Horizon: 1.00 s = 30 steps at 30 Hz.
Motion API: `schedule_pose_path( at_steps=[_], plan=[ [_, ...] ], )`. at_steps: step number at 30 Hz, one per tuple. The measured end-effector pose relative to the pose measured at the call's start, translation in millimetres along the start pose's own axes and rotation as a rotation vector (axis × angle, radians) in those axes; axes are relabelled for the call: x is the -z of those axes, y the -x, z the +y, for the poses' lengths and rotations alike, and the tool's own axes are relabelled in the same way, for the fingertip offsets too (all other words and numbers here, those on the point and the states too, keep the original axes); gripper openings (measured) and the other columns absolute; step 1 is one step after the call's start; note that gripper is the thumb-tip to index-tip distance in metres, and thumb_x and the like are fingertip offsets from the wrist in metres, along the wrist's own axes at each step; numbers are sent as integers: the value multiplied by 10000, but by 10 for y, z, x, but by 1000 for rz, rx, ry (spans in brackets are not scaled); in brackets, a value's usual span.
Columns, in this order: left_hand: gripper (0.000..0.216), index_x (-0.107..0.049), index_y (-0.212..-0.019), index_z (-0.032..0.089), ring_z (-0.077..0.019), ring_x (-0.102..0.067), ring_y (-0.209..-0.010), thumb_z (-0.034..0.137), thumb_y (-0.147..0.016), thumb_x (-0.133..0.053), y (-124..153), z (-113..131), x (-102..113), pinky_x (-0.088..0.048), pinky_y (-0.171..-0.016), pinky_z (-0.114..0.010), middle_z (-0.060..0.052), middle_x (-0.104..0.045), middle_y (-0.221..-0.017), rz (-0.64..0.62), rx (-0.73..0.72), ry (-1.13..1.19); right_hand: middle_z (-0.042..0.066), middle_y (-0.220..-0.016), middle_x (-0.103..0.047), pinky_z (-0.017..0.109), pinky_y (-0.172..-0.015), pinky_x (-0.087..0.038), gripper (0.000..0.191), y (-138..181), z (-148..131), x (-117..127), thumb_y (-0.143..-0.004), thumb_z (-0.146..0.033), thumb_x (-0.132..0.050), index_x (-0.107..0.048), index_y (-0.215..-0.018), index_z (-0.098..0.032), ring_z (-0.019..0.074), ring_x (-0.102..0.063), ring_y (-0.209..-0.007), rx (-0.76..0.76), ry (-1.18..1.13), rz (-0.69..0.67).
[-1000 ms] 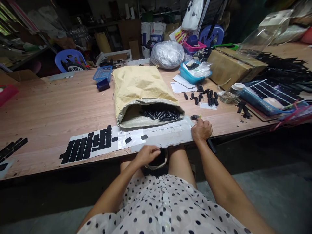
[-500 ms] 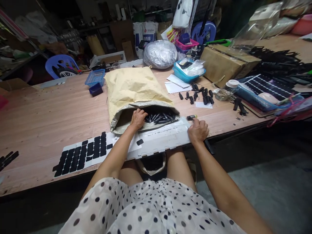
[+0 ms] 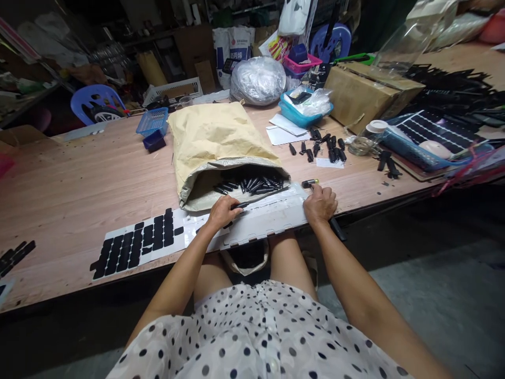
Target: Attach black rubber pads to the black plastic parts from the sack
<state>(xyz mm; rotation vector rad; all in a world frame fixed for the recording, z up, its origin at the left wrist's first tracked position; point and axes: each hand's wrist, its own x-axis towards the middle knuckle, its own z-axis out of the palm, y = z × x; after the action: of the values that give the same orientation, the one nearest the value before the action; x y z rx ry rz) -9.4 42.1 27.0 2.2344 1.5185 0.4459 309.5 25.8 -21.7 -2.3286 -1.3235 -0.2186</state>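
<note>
My left hand point(image 3: 224, 211) is closed on a slender black part point(image 3: 240, 205), just in front of the open mouth of a yellow paper sack point(image 3: 221, 134). Many similar black parts point(image 3: 260, 184) lie inside the sack's mouth. My right hand point(image 3: 320, 204) is wrapped round a small hammer point(image 3: 310, 183); its head with a yellow end shows beyond the fingers, and the black handle sticks out below the hand. Beneath both hands lies a flat white cardboard piece point(image 3: 272, 218) along the table's front edge.
Black pads on a white sheet point(image 3: 136, 245) lie to the left. Small black parts point(image 3: 333, 150) are scattered right of the sack, near a teal basket point(image 3: 302, 118) and a cardboard box point(image 3: 355, 100). A blue basket point(image 3: 153, 122) stands behind left.
My left hand has drawn back out of the sack's mouth towards me with a black part in its fingers. My right hand stays about where it was, holding the hammer.
</note>
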Motion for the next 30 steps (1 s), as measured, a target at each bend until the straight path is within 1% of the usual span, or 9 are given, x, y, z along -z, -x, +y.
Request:
schedule_pose_path(
  at_steps=[3,6,11,16,20,25,30],
  plan=[
    [163,-804,-956,233,-219,-641,-881,327,-839,-741,127,84,-132,-516,-859,-338,-35,-711,-894,-4,63,76,142,-1038,-570,367,-766,-362,375,-8,-4,7,-915,-162,-485,-713,-1211,-195,286,-493,-995,-1,3,-2],
    [161,-805,-974,232,-221,-653,-899,289,-848,-723,194,131,-229,-525,-876,-343,-37,-702,-910,11,86,114,146,-1054,-576,369,-772,-363,380,-14,-19,26,-918,-156,-478,-715,-1211,-197,290,-498,-1005,-11,0,-13],
    [201,-801,-1024,228,-218,-645,-910,265,-850,-707,254,133,-303,-533,-896,-356,-38,-667,-933,47,98,150,160,-1080,-580,372,-772,-362,385,-22,-30,48,-924,-154,-469,-709,-1223,-185,299,-496,-1021,-24,-34,-32],
    [208,-794,-1024,234,-224,-632,-953,242,-827,-725,290,97,-364,-533,-923,-372,-35,-652,-957,84,95,184,169,-1086,-576,378,-768,-370,388,-25,-18,58,-920,-155,-468,-707,-1225,-181,308,-489,-1027,-25,-47,-46],
    [229,-788,-1042,237,-222,-632,-956,240,-822,-727,303,77,-385,-541,-920,-373,-35,-653,-965,95,95,197,159,-1079,-575,378,-774,-372,390,-27,-7,49,-923,-156,-465,-710,-1224,-189,299,-492,-1017,-22,-37,-40],
    [250,-778,-1079,234,-209,-645,-918,239,-848,-681,318,63,-348,-557,-862,-355,-38,-677,-1000,81,89,237,150,-1058,-575,377,-771,-367,376,-31,17,8,-915,-156,-475,-715,-1203,-195,293,-489,-1000,-9,-19,-4],
    [252,-779,-1075,216,-203,-644,-910,224,-849,-669,321,81,-329,-558,-858,-351,-45,-681,-1013,71,104,260,151,-1067,-588,377,-774,-364,383,-31,11,25,-910,-152,-479,-717,-1206,-196,296,-504,-1009,-14,-6,-7]
  ],
)
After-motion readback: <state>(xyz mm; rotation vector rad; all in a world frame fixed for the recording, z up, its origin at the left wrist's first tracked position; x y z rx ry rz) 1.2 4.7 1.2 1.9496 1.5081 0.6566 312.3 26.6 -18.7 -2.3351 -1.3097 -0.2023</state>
